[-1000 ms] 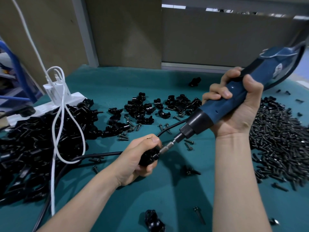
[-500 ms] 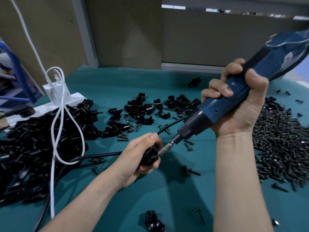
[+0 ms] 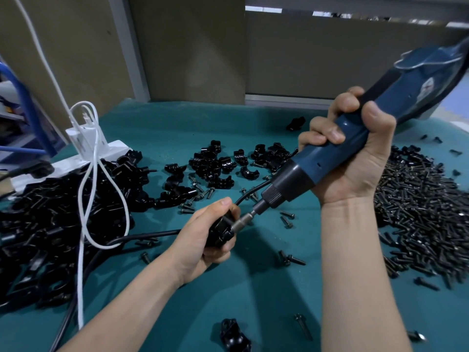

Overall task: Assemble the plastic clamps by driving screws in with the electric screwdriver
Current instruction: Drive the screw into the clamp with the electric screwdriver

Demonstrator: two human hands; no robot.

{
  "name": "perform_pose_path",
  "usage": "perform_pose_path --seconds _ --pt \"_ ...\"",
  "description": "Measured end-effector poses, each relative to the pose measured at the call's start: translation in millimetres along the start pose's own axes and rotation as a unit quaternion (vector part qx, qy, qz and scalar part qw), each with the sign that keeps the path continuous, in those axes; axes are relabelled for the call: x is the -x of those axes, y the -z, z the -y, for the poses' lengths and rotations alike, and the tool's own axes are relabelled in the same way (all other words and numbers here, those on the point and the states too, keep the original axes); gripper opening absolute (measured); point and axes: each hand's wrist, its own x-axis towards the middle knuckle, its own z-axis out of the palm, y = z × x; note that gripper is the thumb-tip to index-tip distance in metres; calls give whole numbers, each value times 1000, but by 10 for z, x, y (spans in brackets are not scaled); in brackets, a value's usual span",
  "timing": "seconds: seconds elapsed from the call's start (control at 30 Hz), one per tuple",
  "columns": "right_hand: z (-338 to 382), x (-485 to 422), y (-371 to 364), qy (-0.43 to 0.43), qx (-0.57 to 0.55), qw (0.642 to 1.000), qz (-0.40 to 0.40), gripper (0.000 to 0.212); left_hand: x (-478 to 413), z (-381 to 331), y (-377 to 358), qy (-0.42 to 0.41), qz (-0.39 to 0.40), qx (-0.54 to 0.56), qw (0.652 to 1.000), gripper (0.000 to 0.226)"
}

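Clamp (image 3: 221,231): black plastic, over the middle of the green surface (image 3: 253,301), clasped by the left grip (image 3: 203,241).
Screwdriver (image 3: 319,161): blue, tilted, bit (image 3: 243,219) touching the clamp; right grip (image 3: 355,161) wrapped round its body.
Screws (image 3: 418,212): loose heap, right edge.
Clamp parts (image 3: 38,224): black heap, left edge.

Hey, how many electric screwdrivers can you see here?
1. The electric screwdriver is gripped in the right hand above the table, its bit meeting the plastic clamp that the left hand holds. The clamp heaps could hide another.
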Motion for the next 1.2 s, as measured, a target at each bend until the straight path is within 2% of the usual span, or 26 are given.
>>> perform_pose_path --seconds 0.23,0.57,1.2 --pt "-35 -11 -43 -7 6 1000 10 44 10 -20 -20 -22 6 6 1000 30" --pt "-49 -20 -114 1 28 999 36 42 -1 -10 -35 -11 -37 44 998 40" --pt "-109 -2 -110 8 46 998 32 41 -21 -6 -10 1 -40 76 996 36"
